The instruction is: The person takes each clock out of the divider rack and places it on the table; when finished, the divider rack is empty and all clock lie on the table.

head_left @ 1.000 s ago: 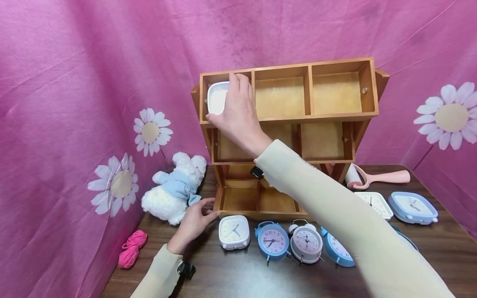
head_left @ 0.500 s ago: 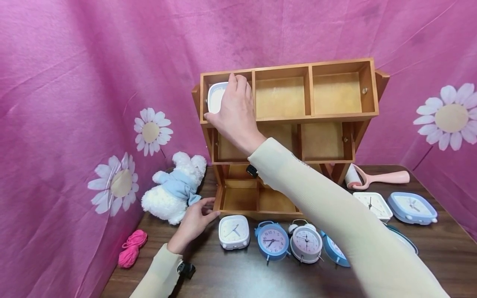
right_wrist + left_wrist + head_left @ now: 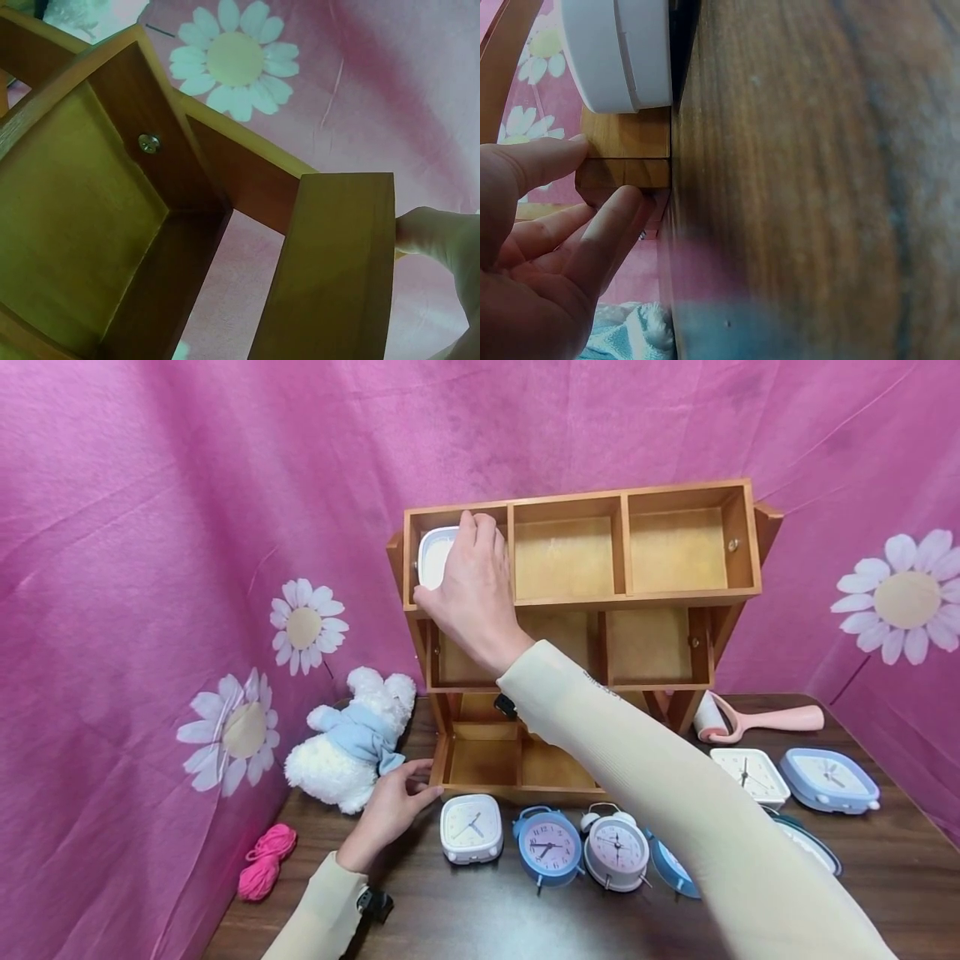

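Observation:
My right hand [image 3: 476, 597] grips a white rounded-square clock [image 3: 433, 560] in the top left compartment of the tiered wooden shelf [image 3: 566, 560]. The hand covers the clock's right side, and its face looks washed out. In the right wrist view the thumb [image 3: 431, 236] shows beside the front board [image 3: 330, 262]; the clock is hidden there. Low on the left, my left hand [image 3: 390, 810] holds the bottom tier's front corner. In the left wrist view its thumb and fingers lie around that wooden corner [image 3: 626, 172], close to a white clock [image 3: 619, 52].
Along the front stand a white clock [image 3: 471, 828], a blue bell clock [image 3: 551, 847] and a pale one [image 3: 617, 850]. More clocks sit right, partly behind my sleeve, near a pink lint roller [image 3: 780, 718]. A plush toy [image 3: 352, 743] and pink yarn [image 3: 266, 862] lie left.
My right wrist and forearm have shifted slightly left, while the fingers stay on the clock in the same compartment. The left hand has not moved.

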